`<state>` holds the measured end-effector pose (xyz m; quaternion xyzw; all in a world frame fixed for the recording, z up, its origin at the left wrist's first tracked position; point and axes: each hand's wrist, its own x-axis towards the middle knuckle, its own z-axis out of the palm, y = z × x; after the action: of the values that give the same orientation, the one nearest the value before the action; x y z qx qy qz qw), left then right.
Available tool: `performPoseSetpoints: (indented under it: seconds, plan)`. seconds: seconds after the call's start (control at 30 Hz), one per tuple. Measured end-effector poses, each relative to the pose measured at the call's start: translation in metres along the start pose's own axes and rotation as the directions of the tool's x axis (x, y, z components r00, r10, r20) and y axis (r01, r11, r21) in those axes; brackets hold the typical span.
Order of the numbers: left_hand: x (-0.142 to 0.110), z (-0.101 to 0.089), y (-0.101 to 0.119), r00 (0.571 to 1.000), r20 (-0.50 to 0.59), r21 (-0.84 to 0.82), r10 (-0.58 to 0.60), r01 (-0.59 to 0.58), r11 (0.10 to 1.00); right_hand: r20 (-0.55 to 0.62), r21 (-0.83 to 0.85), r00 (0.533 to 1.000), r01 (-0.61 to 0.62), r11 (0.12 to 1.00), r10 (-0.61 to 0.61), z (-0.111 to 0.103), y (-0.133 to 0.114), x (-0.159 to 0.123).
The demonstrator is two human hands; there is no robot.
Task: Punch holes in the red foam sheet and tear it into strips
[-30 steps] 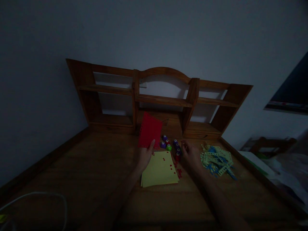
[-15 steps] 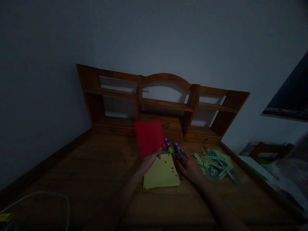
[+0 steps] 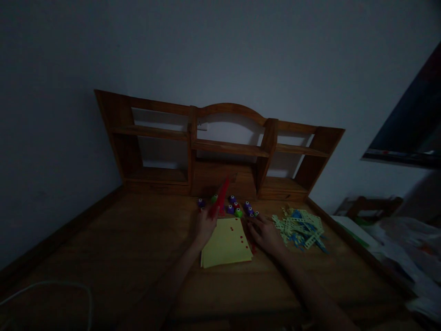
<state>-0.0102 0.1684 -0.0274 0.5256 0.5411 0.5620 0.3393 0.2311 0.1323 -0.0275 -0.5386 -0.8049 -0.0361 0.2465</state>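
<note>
Left hand [image 3: 206, 227] grips a tilted red sheet [image 3: 221, 197] beside coloured knobs [image 3: 238, 213]; a low sweep could scatter them; whether the right hand [image 3: 269, 237] grips anything is unclear.

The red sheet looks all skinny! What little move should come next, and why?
Perhaps the left hand should gently turn the red sheet to show its face: it is held nearly edge-on and looks blurred, so its surface is hard to see.
</note>
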Motion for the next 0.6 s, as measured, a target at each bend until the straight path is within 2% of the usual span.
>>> performPoseSetpoints:
  seconds: [0.13, 0.2, 0.3, 0.47, 0.6]
  plan:
    - [0.009, -0.003, -0.008, 0.999, -0.034, 0.158, 0.037, -0.032, 0.987, 0.03, -0.019, 0.999, -0.023, 1.0, 0.024, -0.001, 0.0, 0.004]
    - [0.012, -0.003, -0.012, 0.997, -0.074, 0.18, 0.039, -0.025, 0.983, 0.036, -0.006, 0.999, -0.02, 1.0, 0.02, -0.003, -0.001, 0.009]
    - [0.014, -0.003, -0.015, 0.992, -0.117, 0.135, 0.044, -0.028, 0.991, 0.004, 0.017, 1.0, 0.018, 1.0, -0.018, -0.011, -0.004, 0.024]
    - [0.018, -0.004, -0.019, 0.988, -0.156, 0.008, 0.019, -0.018, 1.0, 0.006, -0.04, 0.999, 0.054, 0.998, -0.054, -0.018, -0.007, 0.068]
    - [0.02, -0.002, -0.021, 0.985, -0.174, -0.137, 0.005, -0.029, 0.99, 0.14, -0.059, 0.987, 0.089, 0.994, -0.08, -0.004, -0.014, 0.098]
